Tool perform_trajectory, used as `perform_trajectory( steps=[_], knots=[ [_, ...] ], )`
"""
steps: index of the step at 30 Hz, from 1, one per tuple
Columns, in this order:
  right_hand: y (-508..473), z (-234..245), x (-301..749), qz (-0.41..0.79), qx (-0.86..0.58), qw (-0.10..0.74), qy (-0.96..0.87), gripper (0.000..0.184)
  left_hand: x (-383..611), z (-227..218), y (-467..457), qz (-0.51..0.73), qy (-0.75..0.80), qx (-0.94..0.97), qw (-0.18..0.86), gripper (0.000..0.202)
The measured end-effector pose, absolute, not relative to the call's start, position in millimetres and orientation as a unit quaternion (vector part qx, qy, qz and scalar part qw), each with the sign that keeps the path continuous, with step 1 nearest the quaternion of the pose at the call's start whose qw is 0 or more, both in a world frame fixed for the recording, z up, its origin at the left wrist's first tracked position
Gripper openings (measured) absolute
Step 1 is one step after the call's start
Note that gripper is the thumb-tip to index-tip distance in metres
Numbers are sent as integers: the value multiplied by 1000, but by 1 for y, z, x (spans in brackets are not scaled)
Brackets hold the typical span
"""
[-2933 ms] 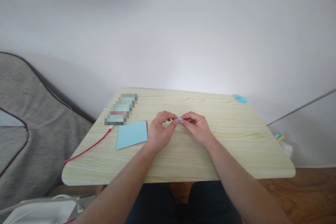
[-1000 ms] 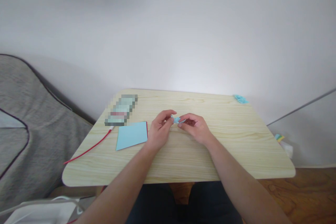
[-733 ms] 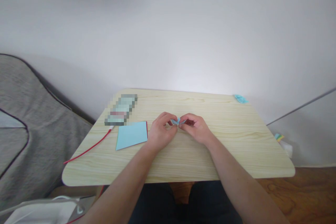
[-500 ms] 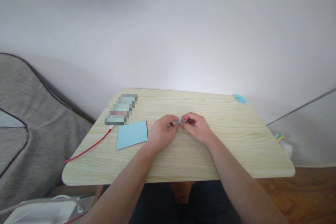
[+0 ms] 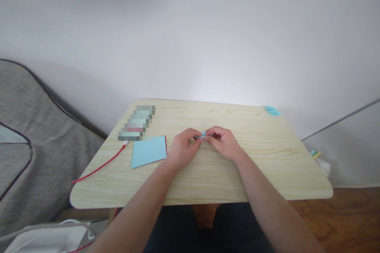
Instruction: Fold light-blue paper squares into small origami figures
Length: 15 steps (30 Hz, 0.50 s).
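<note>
A small folded piece of light blue paper [image 5: 203,134] is pinched between the fingertips of both my hands, just above the middle of the wooden table [image 5: 267,158]. My left hand [image 5: 181,150] grips its left end with curled fingers. My right hand [image 5: 223,144] grips its right end the same way. Most of the paper is hidden by my fingers. A flat sheet of light blue paper [image 5: 148,151] with a red edge lies on the table left of my left hand.
A blurred-out flat object [image 5: 135,123] lies at the table's back left, with a red cable [image 5: 99,168] running off the left edge. Another small blue folded piece [image 5: 272,110] sits at the back right corner. A grey cushion [image 5: 32,146] stands left; wall behind.
The folded blue piece was opened a little between my fingertips a second ago and is now pressed flatter. Both hands have stayed in the same place.
</note>
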State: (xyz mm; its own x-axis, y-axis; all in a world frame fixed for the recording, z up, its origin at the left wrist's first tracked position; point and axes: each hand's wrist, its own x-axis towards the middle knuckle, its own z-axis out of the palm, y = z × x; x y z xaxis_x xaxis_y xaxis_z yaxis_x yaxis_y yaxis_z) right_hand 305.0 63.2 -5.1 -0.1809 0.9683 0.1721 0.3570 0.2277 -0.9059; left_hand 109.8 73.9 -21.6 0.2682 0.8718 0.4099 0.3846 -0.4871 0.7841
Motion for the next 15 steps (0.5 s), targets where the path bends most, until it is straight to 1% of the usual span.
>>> perform_trajectory(
  steps=[9,15],
  knots=[
    [63,-7,303,380,-505,403,-662,13,110,-21,74,417,452,732,293,8],
    [64,-8,302,383,-498,421,-654,14,110,-21,72,425,466,716,298,7]
  ],
)
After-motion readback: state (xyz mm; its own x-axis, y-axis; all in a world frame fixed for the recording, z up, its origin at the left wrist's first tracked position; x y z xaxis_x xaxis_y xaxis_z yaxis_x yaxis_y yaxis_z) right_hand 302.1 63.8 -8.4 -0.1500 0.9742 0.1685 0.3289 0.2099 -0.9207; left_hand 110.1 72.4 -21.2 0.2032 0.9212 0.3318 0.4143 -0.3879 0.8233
